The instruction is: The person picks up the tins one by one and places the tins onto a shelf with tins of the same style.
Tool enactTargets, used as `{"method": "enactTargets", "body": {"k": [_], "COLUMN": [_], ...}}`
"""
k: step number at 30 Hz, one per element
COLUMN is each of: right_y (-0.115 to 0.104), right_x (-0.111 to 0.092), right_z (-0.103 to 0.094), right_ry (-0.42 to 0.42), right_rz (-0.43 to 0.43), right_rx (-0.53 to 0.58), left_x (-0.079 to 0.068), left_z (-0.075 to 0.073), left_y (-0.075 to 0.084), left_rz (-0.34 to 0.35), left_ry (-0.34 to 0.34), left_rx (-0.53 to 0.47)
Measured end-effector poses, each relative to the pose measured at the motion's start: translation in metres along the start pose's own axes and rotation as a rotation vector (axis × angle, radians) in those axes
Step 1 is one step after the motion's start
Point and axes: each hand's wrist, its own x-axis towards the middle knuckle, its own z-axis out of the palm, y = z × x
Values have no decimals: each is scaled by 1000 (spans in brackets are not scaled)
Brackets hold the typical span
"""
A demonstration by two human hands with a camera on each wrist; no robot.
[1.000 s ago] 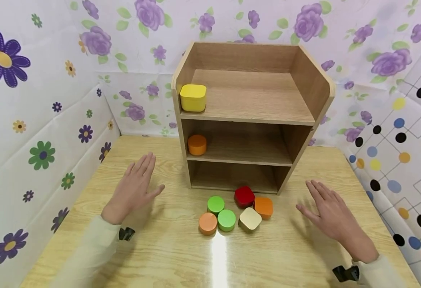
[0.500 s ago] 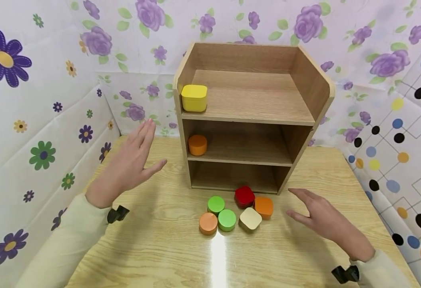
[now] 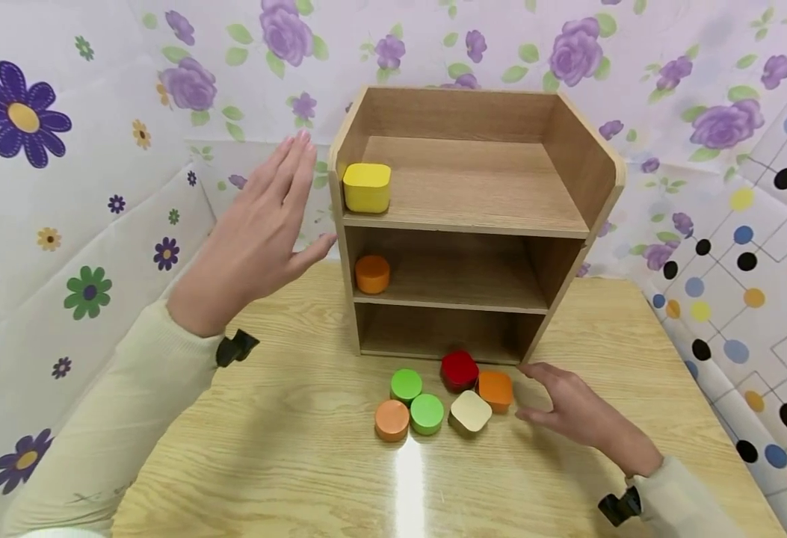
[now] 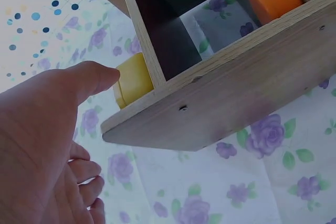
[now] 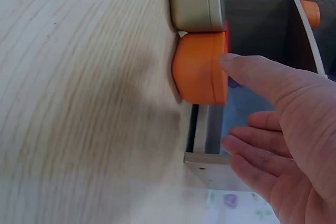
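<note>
My left hand (image 3: pixel 252 224) is raised beside the upper left side of the wooden shelf unit (image 3: pixel 474 223), fingers straight, thumb apart, holding nothing. Nearest to it on the top shelf is a yellow square box (image 3: pixel 367 188). My right hand (image 3: pixel 578 407) hovers low over the table, right of an orange square box (image 3: pixel 495 391), its fingers loosely bent and holding nothing. In the right wrist view the thumb overlaps that orange box (image 5: pixel 201 69); whether it touches cannot be told. A red box (image 3: pixel 460 370) and a cream box (image 3: pixel 470 412) stand against the orange one.
Two green round boxes (image 3: pixel 427 414) and a light orange round box (image 3: pixel 392 420) stand on the wooden table (image 3: pixel 339 478), left of the square boxes. An orange round box (image 3: pixel 372 274) sits at the left of the middle shelf. Patterned cloth walls (image 3: pixel 736 246) surround the table.
My left hand has risen from over the table toward the top shelf's left side. The right hand has moved left toward the orange square box. The boxes stay where they were.
</note>
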Motion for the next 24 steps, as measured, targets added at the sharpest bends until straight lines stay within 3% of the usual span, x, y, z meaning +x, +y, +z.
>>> {"method": "enactTargets", "body": {"k": [8, 14, 24], "right_y": [2, 5, 8], "right_x": [7, 10, 12], "right_z": [18, 30, 42], "right_ry": [-25, 14, 56], "right_rz": [-6, -28, 21], "right_rx": [35, 55, 144], "left_x": [25, 31, 32], "left_z": [9, 18, 29], "left_y": [5, 5, 1], "left_rz": [11, 10, 12], "left_ry": [-44, -12, 34], "left_rx": [85, 94, 117]}}
